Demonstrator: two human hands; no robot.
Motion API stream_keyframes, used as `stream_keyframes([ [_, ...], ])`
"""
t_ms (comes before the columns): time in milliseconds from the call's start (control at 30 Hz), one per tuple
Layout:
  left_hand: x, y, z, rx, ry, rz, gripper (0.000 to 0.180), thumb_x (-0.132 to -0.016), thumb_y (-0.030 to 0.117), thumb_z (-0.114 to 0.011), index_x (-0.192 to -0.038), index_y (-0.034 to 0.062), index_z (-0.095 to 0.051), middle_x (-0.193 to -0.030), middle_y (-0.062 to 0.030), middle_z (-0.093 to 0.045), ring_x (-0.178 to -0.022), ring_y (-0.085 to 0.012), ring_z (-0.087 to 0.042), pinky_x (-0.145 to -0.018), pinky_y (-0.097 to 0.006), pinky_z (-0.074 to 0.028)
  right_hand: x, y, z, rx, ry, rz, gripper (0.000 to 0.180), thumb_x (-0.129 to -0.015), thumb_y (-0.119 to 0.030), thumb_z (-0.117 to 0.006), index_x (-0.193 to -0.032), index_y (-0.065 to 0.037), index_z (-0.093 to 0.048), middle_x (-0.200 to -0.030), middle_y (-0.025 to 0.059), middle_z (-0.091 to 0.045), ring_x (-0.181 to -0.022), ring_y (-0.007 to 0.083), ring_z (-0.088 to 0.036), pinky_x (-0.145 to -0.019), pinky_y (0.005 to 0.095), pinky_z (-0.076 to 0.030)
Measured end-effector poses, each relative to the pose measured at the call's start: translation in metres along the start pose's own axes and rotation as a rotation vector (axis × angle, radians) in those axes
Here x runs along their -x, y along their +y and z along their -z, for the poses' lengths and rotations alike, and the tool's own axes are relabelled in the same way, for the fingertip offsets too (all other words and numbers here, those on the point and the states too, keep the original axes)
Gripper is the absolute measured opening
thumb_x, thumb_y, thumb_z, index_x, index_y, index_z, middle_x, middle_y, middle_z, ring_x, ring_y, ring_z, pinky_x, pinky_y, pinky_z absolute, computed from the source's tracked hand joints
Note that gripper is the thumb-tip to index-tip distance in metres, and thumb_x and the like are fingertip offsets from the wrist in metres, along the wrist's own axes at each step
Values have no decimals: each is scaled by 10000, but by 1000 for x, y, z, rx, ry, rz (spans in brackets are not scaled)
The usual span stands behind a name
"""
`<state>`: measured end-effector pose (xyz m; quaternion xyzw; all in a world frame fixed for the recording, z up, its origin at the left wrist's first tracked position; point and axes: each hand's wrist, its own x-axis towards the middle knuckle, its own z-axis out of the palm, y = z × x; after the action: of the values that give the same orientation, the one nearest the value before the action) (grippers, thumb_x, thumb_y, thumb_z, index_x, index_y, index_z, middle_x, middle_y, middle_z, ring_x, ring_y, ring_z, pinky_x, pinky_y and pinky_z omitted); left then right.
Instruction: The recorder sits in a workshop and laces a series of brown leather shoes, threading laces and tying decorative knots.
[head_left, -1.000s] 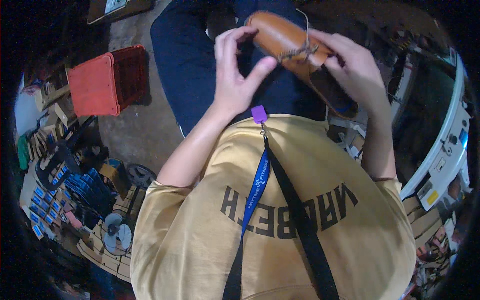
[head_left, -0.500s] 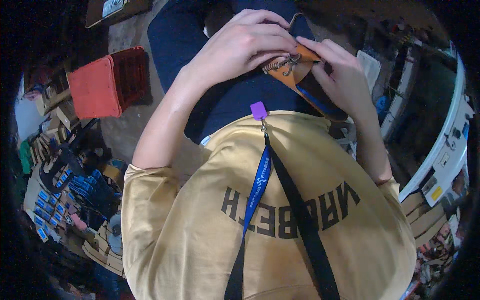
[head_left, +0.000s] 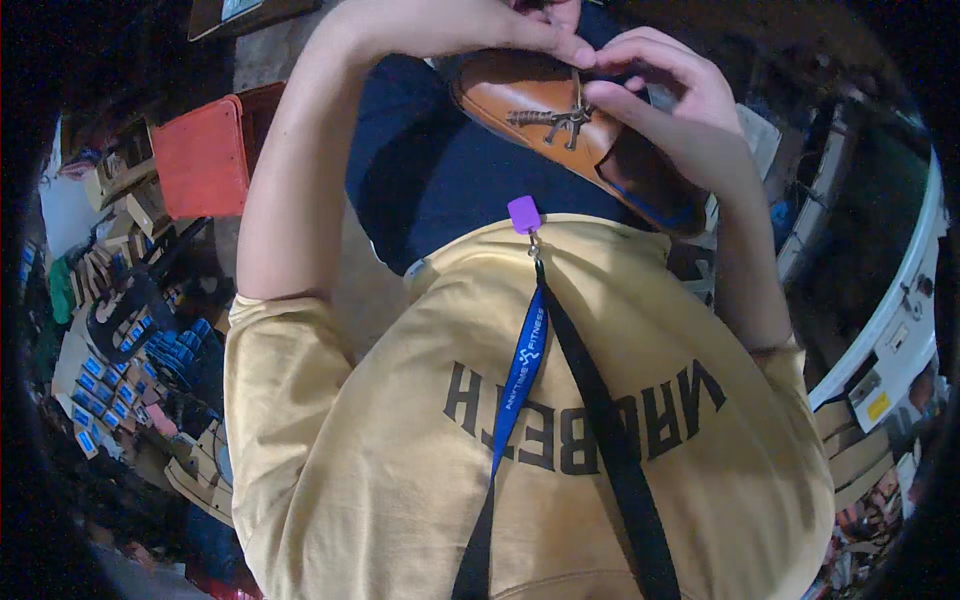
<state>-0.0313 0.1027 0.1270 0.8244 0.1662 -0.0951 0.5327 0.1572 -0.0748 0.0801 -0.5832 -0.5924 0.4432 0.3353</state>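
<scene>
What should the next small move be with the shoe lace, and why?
Probably a gentle upward pull on the lace with the left hand, while the right hand steadies the shoe: a strand rises from the shoe toward the fingertips of both hands. Whose fingers pinch it is unclear, so check the grip first.

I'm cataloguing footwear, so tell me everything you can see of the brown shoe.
The shoe is shiny orange-brown, apparently leather, with a rounded toe, visible edge stitching and a dark inside showing some blue. Its brown lace is partly coiled and knotted in front of the opening, with one strand running up toward the fingertips. It lies slantwise over the lap, toe to the upper left, heel to the lower right. The right hand overlaps its opening; the left hand is above the toe. Exact contact is unclear.
</scene>
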Motion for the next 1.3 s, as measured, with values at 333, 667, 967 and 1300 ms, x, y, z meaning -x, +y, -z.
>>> stream_keyframes([
  [333, 10, -24, -19, -48, 726, -303, 223, -1005, 157, -694, -1168, 11, -648, -896, -69, -700, -733, -133, -588, -676, -296, -488, 0, 4, -11, -391, -98, -393, 182, -940, -151, -774, -1057, -14, -751, -992, 32, -745, -948, 88, -681, -905, 246, -535],
  [667, 43, 21, -33, 144, 44, -9, 837, -948, 11, -553, -1665, 75, -127, -1052, -249, -741, -906, -340, -734, -826, -391, -574, 0, 11, -25, -419, 83, -134, 172, -965, -91, -735, -1113, -3, -739, -1018, 46, -742, -981, 116, -687, -925, 265, -542],
  [967, 34, 16, -27, 56, -19, -67, 866, -948, 42, -594, -1667, 64, -113, -916, -207, -733, -744, -282, -684, -703, -371, -536, 1, -2, -20, -272, 156, -56, 164, -943, -87, -752, -1071, 14, -732, -1039, 61, -731, -1029, 154, -677, -938, 296, -532],
  [1300, 33, 25, -25, 71, -58, 15, 911, -961, 48, -603, -1678, 95, -43, -844, -174, -706, -687, -256, -639, -668, -380, -507, -9, -4, 1, 193, 101, 293, 382, -868, -96, -804, -1230, -14, -710, -1437, 185, -602, -1354, 334, -551, -1085, 427, -452],
])
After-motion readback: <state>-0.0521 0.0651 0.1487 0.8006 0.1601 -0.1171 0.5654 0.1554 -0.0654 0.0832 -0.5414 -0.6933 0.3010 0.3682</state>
